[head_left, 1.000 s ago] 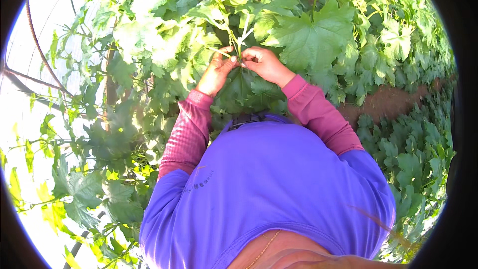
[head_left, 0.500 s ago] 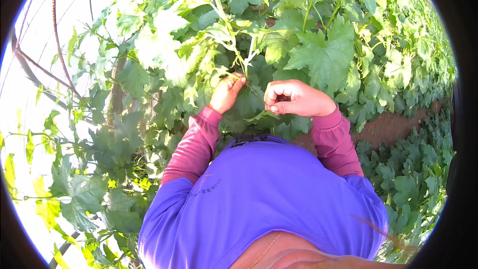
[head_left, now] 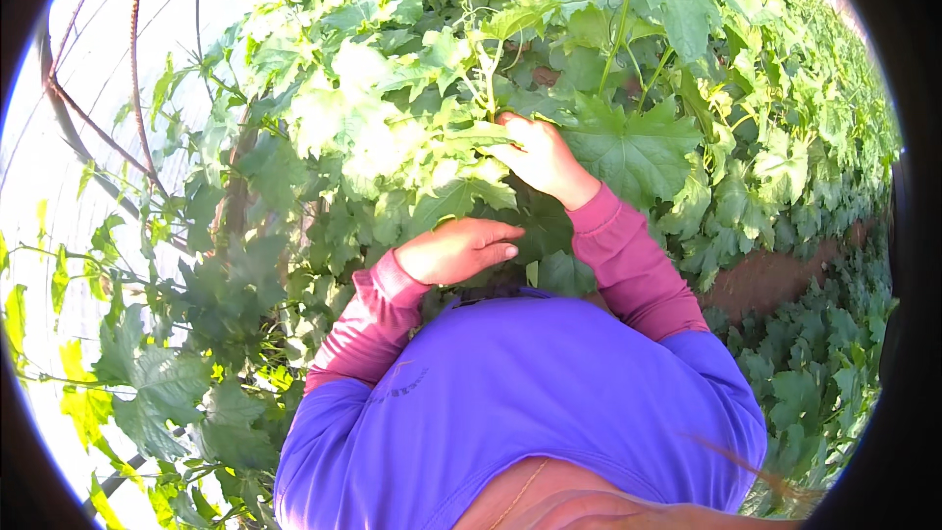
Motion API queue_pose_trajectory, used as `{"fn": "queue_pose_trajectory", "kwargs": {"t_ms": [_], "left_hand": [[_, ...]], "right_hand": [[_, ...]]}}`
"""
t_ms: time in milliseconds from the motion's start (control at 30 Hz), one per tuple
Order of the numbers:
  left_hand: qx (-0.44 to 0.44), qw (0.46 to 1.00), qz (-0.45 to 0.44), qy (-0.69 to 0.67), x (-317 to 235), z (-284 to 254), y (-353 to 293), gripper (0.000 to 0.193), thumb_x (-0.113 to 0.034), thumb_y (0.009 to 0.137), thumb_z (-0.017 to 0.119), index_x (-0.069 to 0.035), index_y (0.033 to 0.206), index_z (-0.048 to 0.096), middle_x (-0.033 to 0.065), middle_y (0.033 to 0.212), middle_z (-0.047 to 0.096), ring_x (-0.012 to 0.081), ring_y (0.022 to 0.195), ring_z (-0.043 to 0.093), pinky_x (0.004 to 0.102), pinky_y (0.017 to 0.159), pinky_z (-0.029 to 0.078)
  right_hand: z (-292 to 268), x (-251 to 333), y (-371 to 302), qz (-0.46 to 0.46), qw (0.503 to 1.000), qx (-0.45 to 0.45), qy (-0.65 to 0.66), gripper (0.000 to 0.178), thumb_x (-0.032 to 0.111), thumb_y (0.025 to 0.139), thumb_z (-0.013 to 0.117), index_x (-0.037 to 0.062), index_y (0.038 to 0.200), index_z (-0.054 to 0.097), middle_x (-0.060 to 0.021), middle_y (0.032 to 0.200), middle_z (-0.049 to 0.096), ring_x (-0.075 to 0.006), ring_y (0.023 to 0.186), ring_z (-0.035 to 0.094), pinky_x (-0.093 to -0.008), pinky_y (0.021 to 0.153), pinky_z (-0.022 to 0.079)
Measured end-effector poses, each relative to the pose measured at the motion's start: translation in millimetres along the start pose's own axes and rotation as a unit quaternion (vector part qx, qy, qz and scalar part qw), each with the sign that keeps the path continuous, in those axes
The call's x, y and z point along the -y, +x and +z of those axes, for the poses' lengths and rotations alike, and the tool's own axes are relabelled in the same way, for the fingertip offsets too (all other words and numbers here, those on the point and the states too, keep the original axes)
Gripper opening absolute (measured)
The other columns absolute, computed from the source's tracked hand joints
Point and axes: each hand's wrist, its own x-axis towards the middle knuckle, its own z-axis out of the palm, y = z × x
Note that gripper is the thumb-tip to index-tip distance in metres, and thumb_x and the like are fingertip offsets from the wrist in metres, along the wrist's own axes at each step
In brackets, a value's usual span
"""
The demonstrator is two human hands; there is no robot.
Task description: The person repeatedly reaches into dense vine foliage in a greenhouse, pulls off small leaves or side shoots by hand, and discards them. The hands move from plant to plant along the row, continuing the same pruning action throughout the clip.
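Observation:
Leafy green climbing vines fill the space before me, with a pale upright stem [head_left: 490,79] rising through the middle. My right hand [head_left: 540,159] reaches in from the right, its fingertips closed around the lower part of that stem. A sunlit leaf partly covers those fingers. Lower and to the left, my left hand [head_left: 457,251] is held beneath a drooping leaf [head_left: 459,200]. Its fingers stretch to the right, thumb a little apart, and nothing shows in them. A broad lobed leaf [head_left: 628,147] spreads just right of my right hand.
At the left, rusty curved metal rods [head_left: 137,59] stand before a bright pale sheet [head_left: 88,137]. Dense foliage continues along the right, with a strip of brown soil [head_left: 770,280] between the rows. More leaves [head_left: 157,393] hang at the lower left.
My right hand has moved up and left to the stem. My left hand has left the stem, dropped lower, and straightened its fingers. The upper stem and surrounding leaves have shifted.

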Motion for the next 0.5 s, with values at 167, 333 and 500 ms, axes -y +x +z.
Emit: {"fn": "queue_pose_trajectory", "kwargs": {"t_ms": [167,333,500], "left_hand": [[-0.366,0.913,0.011,-0.181,-36.1,-23.6,21.7,0.033,-0.007,0.083,0.067,-0.002,0.109,0.047,0.0063,0.096,0.057,0.0084,0.068,0.059,0.0214,0.057,0.047],[-0.501,0.865,0.004,-0.013,-9.9,-30.8,36.4,0.037,-0.006,0.077,0.072,-0.001,0.105,0.048,0.0012,0.077,0.051,0.0057,0.058,0.049,0.0193,0.052,0.043],[-0.528,0.848,-0.001,-0.048,7.3,-31.2,31.8,0.032,-0.007,0.079,0.071,-0.003,0.101,0.049,-0.0016,0.072,0.048,0.004,0.057,0.043,0.0185,0.051,0.039]], "right_hand": [[16.2,-9.2,-10.8,-0.005,0.998,0.008,0.064,0.018,0.021,0.081,0.059,0.0048,0.08,0.053,-0.0139,0.066,0.057,-0.0309,0.059,0.056,-0.0372,0.056,0.045],[25.6,6.6,-19.0,-0.063,0.997,0.044,-0.005,0.017,0.021,0.079,0.062,0.0061,0.087,0.058,-0.0134,0.076,0.061,-0.033,0.072,0.06,-0.0401,0.063,0.048],[23.8,-5.5,-15.7,-0.128,0.986,0.103,-0.025,0.018,0.021,0.077,0.065,0.0059,0.076,0.055,-0.0108,0.07,0.056,-0.0312,0.068,0.056,-0.0402,0.061,0.045]]}}
